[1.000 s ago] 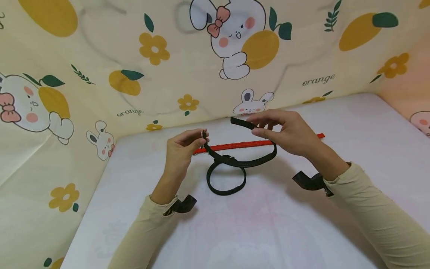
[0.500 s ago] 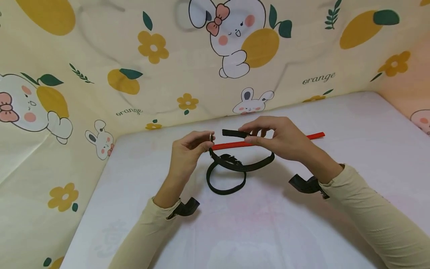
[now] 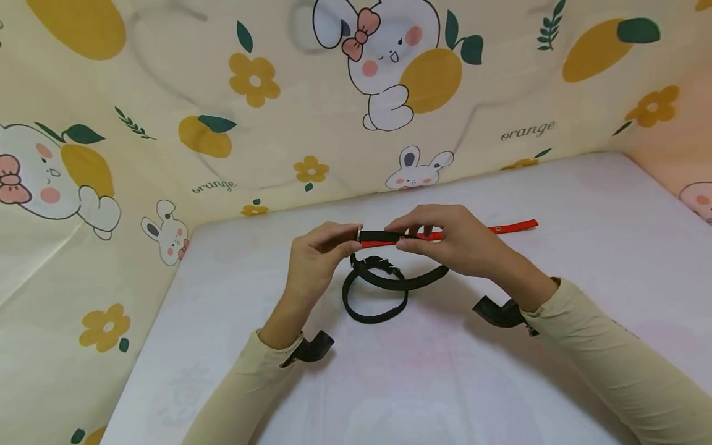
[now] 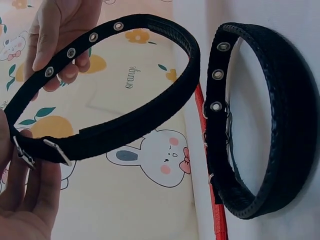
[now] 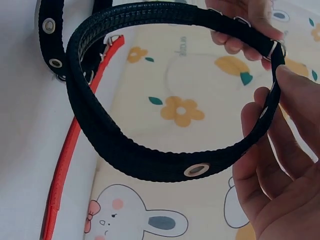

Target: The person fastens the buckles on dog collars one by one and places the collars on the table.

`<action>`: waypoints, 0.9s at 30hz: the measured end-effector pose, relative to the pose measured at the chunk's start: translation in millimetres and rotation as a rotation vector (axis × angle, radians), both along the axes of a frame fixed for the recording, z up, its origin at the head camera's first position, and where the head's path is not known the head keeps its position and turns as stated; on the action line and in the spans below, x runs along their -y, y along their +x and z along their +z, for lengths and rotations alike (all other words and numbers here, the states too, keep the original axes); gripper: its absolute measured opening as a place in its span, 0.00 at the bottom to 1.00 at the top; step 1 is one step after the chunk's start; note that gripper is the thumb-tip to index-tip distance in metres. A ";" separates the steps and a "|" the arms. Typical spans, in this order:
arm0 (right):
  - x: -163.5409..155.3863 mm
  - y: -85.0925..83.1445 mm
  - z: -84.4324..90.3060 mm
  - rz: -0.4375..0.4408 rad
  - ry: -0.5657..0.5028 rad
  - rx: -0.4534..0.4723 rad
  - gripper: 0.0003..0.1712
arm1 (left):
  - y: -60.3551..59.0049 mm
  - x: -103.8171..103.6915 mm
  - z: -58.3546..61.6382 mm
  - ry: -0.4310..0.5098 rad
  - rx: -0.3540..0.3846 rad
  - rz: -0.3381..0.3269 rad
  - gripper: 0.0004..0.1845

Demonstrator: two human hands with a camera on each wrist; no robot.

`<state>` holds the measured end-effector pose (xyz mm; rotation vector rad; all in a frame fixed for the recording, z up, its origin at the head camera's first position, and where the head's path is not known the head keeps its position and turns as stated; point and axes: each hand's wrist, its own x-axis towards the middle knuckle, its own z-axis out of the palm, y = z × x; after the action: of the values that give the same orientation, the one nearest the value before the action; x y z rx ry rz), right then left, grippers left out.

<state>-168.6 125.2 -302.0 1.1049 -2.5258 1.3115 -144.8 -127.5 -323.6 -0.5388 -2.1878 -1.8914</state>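
Observation:
A black collar [image 3: 400, 284] with metal eyelets is held bent into a loop above the table. My left hand [image 3: 314, 256] pinches its buckle end between thumb and fingers; the metal buckle [image 5: 273, 50] shows in the right wrist view. My right hand [image 3: 453, 238] pinches the strap near its other end, where several eyelets [image 4: 71, 53] show. The strap's tip is right at the buckle, with my two hands close together. Below the loop, a second black collar [image 3: 374, 319], closed into a ring, stands on the table.
Behind the black collars a red collar [image 3: 512, 228] lies stretched out on the white table [image 3: 389, 383]. A cream sheet [image 3: 334, 136] printed with rabbits and oranges rises behind the table's far edge. Black bands [image 3: 311, 347] stick out at both cuffs.
My right hand has moved left and down, bringing the strap's tip to the buckle. My left hand has shifted slightly right and down. The collar on the table and the red one stay put.

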 end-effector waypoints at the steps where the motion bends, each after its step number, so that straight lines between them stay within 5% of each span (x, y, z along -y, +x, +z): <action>1: 0.8 0.1 -0.1 0.002 0.000 -0.005 0.16 | 0.2 -0.1 0.1 -0.005 -0.007 -0.001 0.16; 7: 2.6 1.2 -0.7 -0.006 0.026 -0.023 0.17 | -0.3 -2.0 0.5 -0.018 -0.027 -0.031 0.16; 16: 5.9 2.8 -4.2 0.012 0.068 -0.031 0.16 | 3.0 -3.0 -3.0 -0.095 -0.002 0.006 0.14; 27: 9.2 4.3 -5.6 0.017 0.057 -0.035 0.16 | 2.2 -5.1 -4.6 -0.092 -0.035 -0.055 0.11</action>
<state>-164.3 116.1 -307.6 1.1526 -2.5493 1.2197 -142.6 -122.4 -328.2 -0.6496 -2.2689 -1.7995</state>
